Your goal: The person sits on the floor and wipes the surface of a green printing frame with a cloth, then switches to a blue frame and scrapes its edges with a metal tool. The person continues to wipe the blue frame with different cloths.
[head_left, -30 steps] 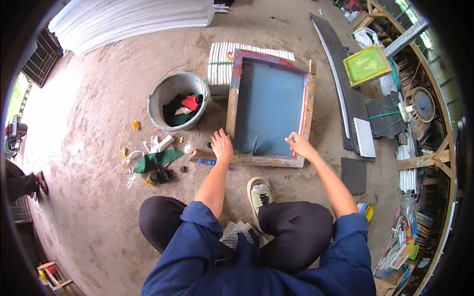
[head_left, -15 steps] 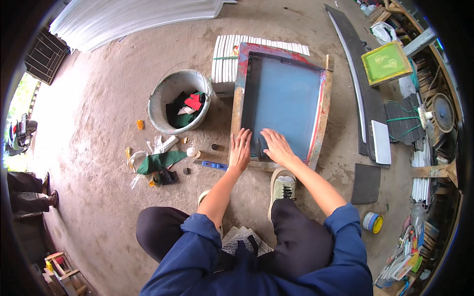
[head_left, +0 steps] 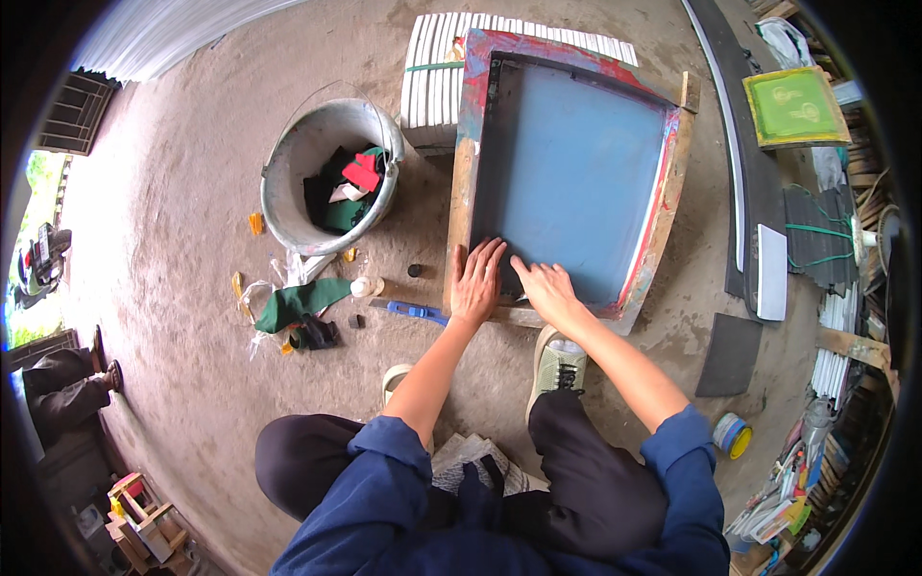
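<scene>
A paint-stained wooden frame (head_left: 461,206) with a blue mesh screen (head_left: 581,173) stretched across it lies on the floor before me. At its near left corner rests my left hand (head_left: 476,283), fingers stretched out flat over the wood and the dark inner border. Just to the right, my right hand (head_left: 549,293) reaches over the near rail onto the mesh edge, thumb apart from the extended fingers. A dark patch (head_left: 509,280) shows between the hands; what it is, I cannot make out. Neither hand visibly holds anything.
A grey bucket (head_left: 279,216) with red, green and black cloth scraps stands left of the frame. Near it lie a blue cutter knife (head_left: 418,311), a small black cap (head_left: 415,271) and green cloth (head_left: 300,305). White bundled sheets (head_left: 429,91) sit behind; a can (head_left: 733,436) lies right.
My right hand has come closer to my left, covering more of the dark patch between them. The whole view has shifted, so the frame and bucket appear larger and higher.
</scene>
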Available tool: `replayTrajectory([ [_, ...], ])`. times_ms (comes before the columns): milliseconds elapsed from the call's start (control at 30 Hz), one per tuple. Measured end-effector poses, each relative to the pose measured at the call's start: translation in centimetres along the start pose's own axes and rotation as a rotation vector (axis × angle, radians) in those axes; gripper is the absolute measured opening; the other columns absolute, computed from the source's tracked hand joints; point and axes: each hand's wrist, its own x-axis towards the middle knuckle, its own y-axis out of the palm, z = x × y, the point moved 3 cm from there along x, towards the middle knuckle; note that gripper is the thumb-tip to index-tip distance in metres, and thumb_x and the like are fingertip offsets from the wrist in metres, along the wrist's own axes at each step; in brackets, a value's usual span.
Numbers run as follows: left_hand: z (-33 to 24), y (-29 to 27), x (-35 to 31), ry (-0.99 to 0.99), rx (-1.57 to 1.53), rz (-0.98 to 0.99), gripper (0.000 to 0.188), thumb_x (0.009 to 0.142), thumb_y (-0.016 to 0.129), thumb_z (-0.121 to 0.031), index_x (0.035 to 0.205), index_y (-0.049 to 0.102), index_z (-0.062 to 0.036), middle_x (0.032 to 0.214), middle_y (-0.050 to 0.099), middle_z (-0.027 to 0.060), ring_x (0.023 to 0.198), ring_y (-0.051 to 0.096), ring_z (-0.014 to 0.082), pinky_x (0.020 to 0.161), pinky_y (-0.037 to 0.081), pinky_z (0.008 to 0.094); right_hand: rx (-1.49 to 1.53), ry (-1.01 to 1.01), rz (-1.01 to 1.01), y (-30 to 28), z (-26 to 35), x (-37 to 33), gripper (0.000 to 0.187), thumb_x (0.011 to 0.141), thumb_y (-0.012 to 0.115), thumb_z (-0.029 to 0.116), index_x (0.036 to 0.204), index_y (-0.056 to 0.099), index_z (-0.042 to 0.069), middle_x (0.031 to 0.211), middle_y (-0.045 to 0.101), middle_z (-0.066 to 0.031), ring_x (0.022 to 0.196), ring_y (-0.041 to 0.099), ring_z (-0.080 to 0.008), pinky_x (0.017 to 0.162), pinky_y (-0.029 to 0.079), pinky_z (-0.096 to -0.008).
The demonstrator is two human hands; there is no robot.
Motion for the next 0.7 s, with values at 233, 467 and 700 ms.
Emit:
replayTrajectory([
  [233, -0.8, 0.2, 0.6, 0.036, 0.027, 0.015, 0.057, 0.081, 0.056, -0.011, 0.135, 0.041, -0.0171, 0.136, 0.044, -0.003, 0.128, 0.04, 0.0143, 0.112, 0.016, 0.0509, -0.164, 0.266, 0.53, 0.5, 0.3, 2.1, 0.032, 0.086, 0.057, 0.033, 0.107, 0.067, 0.011, 0.102, 0.068, -0.0107, 0.099, 0.064, -0.026, 0.083, 0.048, -0.0394],
  [467, -0.7, 0.0, 0.6, 0.073, 0.004, 0.043, 0.063, 0.076, 0.065, -0.022, 0.133, 0.045, -0.0388, 0.143, 0.039, -0.0045, 0.125, 0.045, 0.0165, 0.109, 0.014, 0.0585, 0.364, 0.459, 0.508, 1.7, -3.2, -1.5, 0.046, 0.086, 0.054, 0.048, 0.097, 0.069, 0.007, 0.096, 0.068, -0.0155, 0.098, 0.063, -0.0328, 0.081, 0.049, -0.0452],
  [700, -0.5, 0.0, 0.4, 0.087, 0.045, 0.015, 0.065, 0.074, 0.066, -0.019, 0.133, 0.046, -0.038, 0.143, 0.039, -0.0047, 0.126, 0.044, 0.0153, 0.11, 0.015, 0.0581, 0.416, 0.431, 0.334, -0.6, -3.0, -4.5, 0.034, 0.086, 0.056, 0.039, 0.088, 0.069, 0.007, 0.083, 0.066, -0.0196, 0.085, 0.063, -0.0371, 0.074, 0.048, -0.0467],
])
